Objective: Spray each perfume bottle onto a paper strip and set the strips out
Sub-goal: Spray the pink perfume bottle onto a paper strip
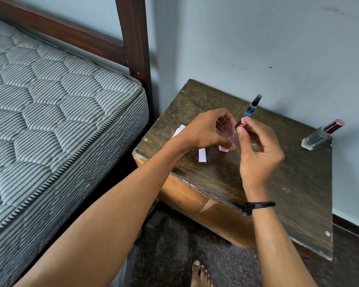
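No writing can be read on any bottle; the slim bottle (251,109) shows only a blue patterned label under a black cap.

The left hand (205,131) reaches in from 7 o'clock, its fingers curled round the pink bottle (226,142), which tilts with its top toward 1 o'clock near the middle of the tabletop (298,183). The right hand (257,150) comes up from 6 o'clock, wrist bent, and pinches the dark red cap (241,124) at the bottle's top between thumb and forefinger, the other fingers loosely folded. Whether the cap is seated or off cannot be told.

The slim bottle stands just behind the hands at 12 o'clock. A clear square bottle (317,138) with a maroon cap stands well apart at 3 o'clock. One paper strip (202,155) lies at 7 o'clock of the pink bottle; another strip (179,130) peeks out at 9 o'clock behind the left hand.
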### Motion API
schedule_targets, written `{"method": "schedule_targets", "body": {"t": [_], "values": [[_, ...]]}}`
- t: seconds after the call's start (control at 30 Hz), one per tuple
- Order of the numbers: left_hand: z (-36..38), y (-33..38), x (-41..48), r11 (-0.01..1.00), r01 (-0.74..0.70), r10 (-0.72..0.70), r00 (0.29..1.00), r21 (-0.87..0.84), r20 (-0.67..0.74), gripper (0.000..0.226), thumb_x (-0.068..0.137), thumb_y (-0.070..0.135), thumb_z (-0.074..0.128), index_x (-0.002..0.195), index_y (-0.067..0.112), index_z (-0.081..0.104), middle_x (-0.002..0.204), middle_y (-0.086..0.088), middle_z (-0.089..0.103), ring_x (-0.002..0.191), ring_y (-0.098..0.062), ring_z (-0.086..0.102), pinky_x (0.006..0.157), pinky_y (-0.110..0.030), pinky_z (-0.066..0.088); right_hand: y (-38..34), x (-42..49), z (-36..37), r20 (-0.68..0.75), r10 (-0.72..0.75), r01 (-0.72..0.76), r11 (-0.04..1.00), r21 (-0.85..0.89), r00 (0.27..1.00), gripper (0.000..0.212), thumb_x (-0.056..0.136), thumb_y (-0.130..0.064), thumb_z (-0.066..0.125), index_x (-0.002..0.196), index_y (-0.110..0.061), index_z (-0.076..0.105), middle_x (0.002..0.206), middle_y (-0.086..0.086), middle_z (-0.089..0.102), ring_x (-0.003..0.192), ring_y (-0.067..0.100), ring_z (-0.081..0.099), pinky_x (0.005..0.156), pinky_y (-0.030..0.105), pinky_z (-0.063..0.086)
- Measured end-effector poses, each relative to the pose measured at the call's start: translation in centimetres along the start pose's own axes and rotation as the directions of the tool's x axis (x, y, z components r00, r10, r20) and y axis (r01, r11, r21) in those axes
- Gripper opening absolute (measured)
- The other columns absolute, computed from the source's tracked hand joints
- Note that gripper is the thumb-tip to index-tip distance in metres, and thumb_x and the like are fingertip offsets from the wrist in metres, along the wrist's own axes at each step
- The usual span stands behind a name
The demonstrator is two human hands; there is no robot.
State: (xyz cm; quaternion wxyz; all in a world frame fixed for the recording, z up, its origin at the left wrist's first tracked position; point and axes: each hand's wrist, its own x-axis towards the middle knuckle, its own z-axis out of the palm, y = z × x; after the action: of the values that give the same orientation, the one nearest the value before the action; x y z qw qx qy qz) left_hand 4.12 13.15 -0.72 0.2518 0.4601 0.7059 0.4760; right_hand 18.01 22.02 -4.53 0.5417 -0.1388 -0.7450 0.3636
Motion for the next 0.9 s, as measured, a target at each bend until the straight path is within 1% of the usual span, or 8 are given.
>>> {"method": "schedule_targets", "body": {"t": [0.17, 0.3, 0.43, 0.63, 0.7, 0.77, 0.83, 0.9], "values": [[0.0, -0.1, 0.0, 1.000, 0.014, -0.014, 1.000, 0.007, -0.006, 0.047, 0.065, 0.010, 0.091, 0.103, 0.013, 0.063, 0.087, 0.002, 0.070, 0.080, -0.011, 0.068, 0.075, -0.022, 0.057, 0.4, -0.1, 0.0, 0.023, 0.029, -0.028, 1.000, -0.012, 0.999, 0.021, 0.098, -0.013, 0.075, 0.118, -0.012, 0.074, 0.110, 0.004, 0.073, 0.101, 0.023, 0.071, 0.088, 0.038, 0.059], [-0.1, -0.2, 0.0, 1.000, 0.021, -0.021, 1.000, 0.003, -0.005, 0.046, 0.066, 0.008, 0.090, 0.103, 0.013, 0.063, 0.085, 0.005, 0.068, 0.072, -0.001, 0.064, 0.070, -0.015, 0.053, 0.4, -0.3, 0.1, 0.030, 0.031, -0.031, 0.999, -0.009, 0.999, 0.024, 0.098, -0.015, 0.074, 0.121, -0.021, 0.072, 0.110, -0.002, 0.072, 0.098, 0.021, 0.071, 0.084, 0.045, 0.060], [-0.2, -0.2, 0.0, 1.000, 0.030, -0.030, 1.000, -0.002, -0.007, 0.046, 0.065, 0.008, 0.090, 0.102, 0.012, 0.063, 0.087, 0.001, 0.070, 0.071, 0.000, 0.065, 0.068, -0.014, 0.053, 0.5, -0.3, 0.2, 0.057, 0.033, -0.033, 0.999, -0.010, 0.998, 0.026, 0.099, -0.017, 0.074, 0.123, -0.025, 0.071, 0.113, -0.005, 0.071, 0.100, 0.023, 0.072, 0.083, 0.048, 0.061], [-0.4, -0.2, -0.2, 0.999, 0.033, -0.033, 0.999, 0.019, -0.001, 0.045, 0.066, 0.007, 0.087, 0.102, 0.012, 0.061, 0.089, -0.002, 0.071, 0.071, 0.000, 0.066, 0.066, -0.013, 0.051, 0.1, -0.4, 0.3, 0.110, 0.048, -0.046, 0.999, -0.021, 0.993, 0.025, 0.098, -0.014, 0.073, 0.123, -0.019, 0.071, 0.114, -0.003, 0.071, 0.104, 0.017, 0.070, 0.088, 0.038, 0.060], [-0.4, -0.1, -0.2, 0.999, 0.036, -0.036, 0.999, 0.025, 0.005, 0.044, 0.068, 0.007, 0.087, 0.103, 0.013, 0.061, 0.092, -0.002, 0.070, 0.072, -0.001, 0.066, 0.066, -0.013, 0.051, -0.2, -0.5, 0.2, 0.114, 0.082, -0.084, 0.996, 0.010, 0.990, 0.031, 0.097, -0.014, 0.074, 0.127, -0.023, 0.070, 0.117, -0.008, 0.071, 0.107, 0.013, 0.070, 0.091, 0.031, 0.059], [-0.4, -0.1, -0.2, 0.999, 0.039, -0.039, 0.999, 0.029, 0.017, 0.046, 0.069, 0.007, 0.087, 0.106, 0.011, 0.060, 0.097, -0.006, 0.070, 0.077, -0.008, 0.067, 0.069, -0.017, 0.053, -0.7, -0.7, 0.3, 0.111, 0.133, -0.141, 0.988, 0.067, 0.985, 0.042, 0.096, -0.013, 0.075, 0.134, -0.030, 0.065, 0.124, -0.006, 0.070, 0.110, 0.013, 0.070, 0.092, 0.025, 0.057], [-0.6, 0.1, -0.3, 0.999, 0.036, -0.037, 0.998, 0.026, 0.040, 0.050, 0.068, 0.007, 0.088, 0.110, 0.011, 0.060, 0.099, -0.009, 0.070, 0.083, -0.016, 0.068, 0.073, -0.020, 0.055, -0.9, -0.7, 0.4, 0.107, 0.179, -0.190, 0.976, 0.108, 0.978, 0.047, 0.097, -0.014, 0.075, 0.138, -0.032, 0.062, 0.128, -0.001, 0.069, 0.114, 0.016, 0.069, 0.093, 0.027, 0.058], [-0.9, 0.2, -0.3, 0.999, 0.033, -0.035, 0.997, 0.032, 0.068, 0.054, 0.066, 0.004, 0.089, 0.111, 0.012, 0.061, 0.097, -0.009, 0.069, 0.082, -0.016, 0.066, 0.074, -0.021, 0.055, -1.0, -0.6, 0.3, 0.112, 0.229, -0.242, 0.963, 0.123, 0.967, 0.041, 0.098, -0.018, 0.074, 0.136, -0.029, 0.062, 0.125, -0.008, 0.069, 0.114, 0.017, 0.068, 0.092, 0.028, 0.058]]}}
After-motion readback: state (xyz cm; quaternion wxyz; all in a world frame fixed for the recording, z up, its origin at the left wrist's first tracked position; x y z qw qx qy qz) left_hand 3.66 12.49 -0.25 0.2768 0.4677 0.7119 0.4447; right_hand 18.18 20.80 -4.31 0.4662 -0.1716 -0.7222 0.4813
